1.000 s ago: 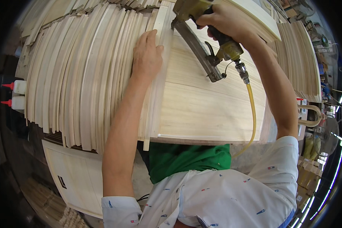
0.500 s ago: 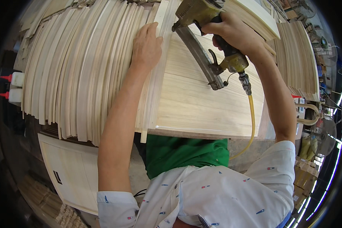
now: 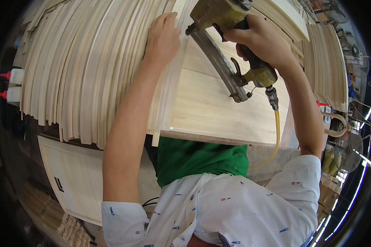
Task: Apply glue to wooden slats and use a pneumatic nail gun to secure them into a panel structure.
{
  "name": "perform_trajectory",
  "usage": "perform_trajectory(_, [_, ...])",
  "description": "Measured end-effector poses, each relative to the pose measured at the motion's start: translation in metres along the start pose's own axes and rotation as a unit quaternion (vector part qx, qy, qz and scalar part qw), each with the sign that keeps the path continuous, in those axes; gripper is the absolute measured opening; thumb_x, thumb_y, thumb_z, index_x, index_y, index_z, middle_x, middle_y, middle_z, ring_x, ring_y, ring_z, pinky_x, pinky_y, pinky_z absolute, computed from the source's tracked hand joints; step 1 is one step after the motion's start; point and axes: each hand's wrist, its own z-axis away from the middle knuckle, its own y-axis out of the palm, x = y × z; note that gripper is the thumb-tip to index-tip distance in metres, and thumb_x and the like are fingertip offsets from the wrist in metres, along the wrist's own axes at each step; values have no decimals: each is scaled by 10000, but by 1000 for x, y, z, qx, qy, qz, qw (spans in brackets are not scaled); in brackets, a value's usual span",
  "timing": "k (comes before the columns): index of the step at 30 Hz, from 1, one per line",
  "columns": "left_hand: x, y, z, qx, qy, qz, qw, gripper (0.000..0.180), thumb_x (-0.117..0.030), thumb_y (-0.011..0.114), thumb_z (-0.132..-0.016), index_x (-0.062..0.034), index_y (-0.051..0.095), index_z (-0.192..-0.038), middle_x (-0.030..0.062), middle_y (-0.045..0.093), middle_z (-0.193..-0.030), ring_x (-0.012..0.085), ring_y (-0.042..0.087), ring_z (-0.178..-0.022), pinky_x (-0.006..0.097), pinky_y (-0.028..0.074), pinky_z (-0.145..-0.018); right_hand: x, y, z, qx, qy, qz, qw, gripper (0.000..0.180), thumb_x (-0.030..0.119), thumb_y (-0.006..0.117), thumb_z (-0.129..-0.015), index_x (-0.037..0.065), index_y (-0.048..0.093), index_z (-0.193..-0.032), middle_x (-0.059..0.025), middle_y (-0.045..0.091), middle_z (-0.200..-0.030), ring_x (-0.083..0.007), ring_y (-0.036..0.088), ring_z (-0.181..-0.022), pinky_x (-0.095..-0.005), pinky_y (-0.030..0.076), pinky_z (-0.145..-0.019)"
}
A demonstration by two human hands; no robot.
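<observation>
Your right hand [image 3: 261,41] is clenched around the handle of the nail gun [image 3: 224,45], whose nose points at the far end of the thin wooden strip [image 3: 169,82]. That strip lies along the left edge of the pale wooden panel [image 3: 218,107] on the worktop. Your left hand [image 3: 163,39] is released, lying flat with its fingers pressing the strip down beside the gun's nose. A yellow hose [image 3: 276,136] hangs from the gun's handle. Loose wooden slats [image 3: 82,70] are stacked left of the panel.

left hand [image 3: 163,39] pressing wooden strip [image 3: 165,92], right hand [image 3: 261,41] gripping nail gun [image 3: 231,37]
</observation>
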Motion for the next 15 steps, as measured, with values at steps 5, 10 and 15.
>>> perform_trajectory(5, [3,2,0,-12,-10,-8,1000,419,-98,575,-890,-4,506,-1292,196,528,-1305,368,481,-1227,424,382,-1047,-8,11,6,10,7,12,1000,265,194,660,-787,-56,629,-870,-76,613,-675,-131,599,-539,-284,503,-534])
perform_trajectory(10, [7,4,3,-19,-4,-13,1000,443,-89,633,-854,7,522,-1272,193,545,-1274,370,489,-1212,455,380,-1036,-8,17,28,22,-15,-18,999,248,176,640,-821,-57,608,-900,-70,601,-671,-131,592,-540,-284,498,-534])
perform_trajectory(15, [10,1,1,5,-2,-21,1000,420,-151,560,-902,-17,510,-1297,179,528,-1322,348,481,-1244,414,378,-1057,-4,27,39,47,-13,-37,998,222,146,643,-862,-48,566,-937,-37,556,-640,-94,547,-514,-259,448,-477])
